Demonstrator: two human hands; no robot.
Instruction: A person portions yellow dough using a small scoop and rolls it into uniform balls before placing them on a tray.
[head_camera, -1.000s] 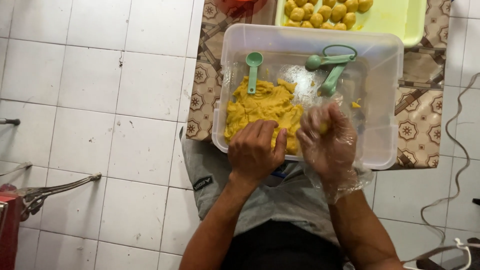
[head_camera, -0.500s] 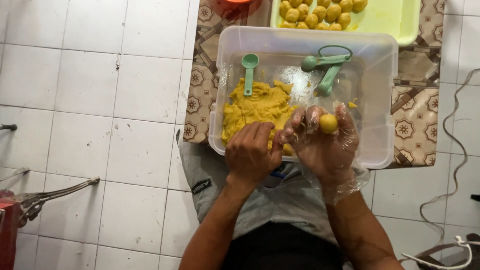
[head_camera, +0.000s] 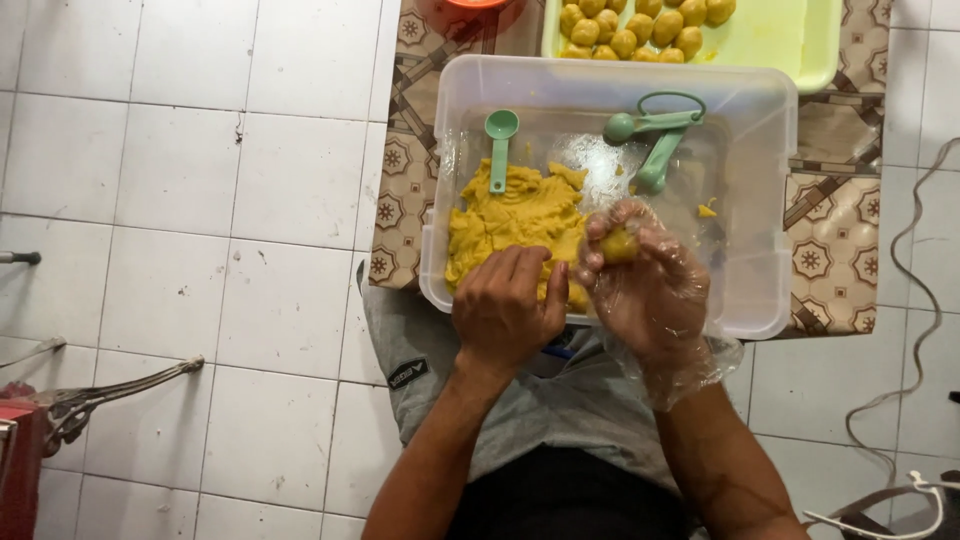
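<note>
Right now a small yellow dough ball (head_camera: 619, 244) sits at the fingertips of the right hand (head_camera: 650, 290), which wears a thin, crinkled clear plastic glove; the fingers curl closed around it, so the ball is pinched and lifted just above the near side of the clear plastic tub (head_camera: 770, 200). The ball is roughly round, with no long axis to speak of, and looks soft and matte. Just to its left, the bare left hand (head_camera: 505, 310) lies knuckles up, fingers bent down onto the near edge of the yellow dough mass (head_camera: 510, 225); whether it grips any dough I cannot tell. That mass is lumpy, torn at its edges, and spread over the tub's left half. Farther back in the tub lie a single green measuring spoon (head_camera: 499, 145) and a ringed pair of green scoops (head_camera: 655, 140). Beyond the tub, well apart from the right hand, a pale green tray (head_camera: 780, 40) holds more finished balls. The tub rests on a patterned brown mat (head_camera: 400, 190).
</note>
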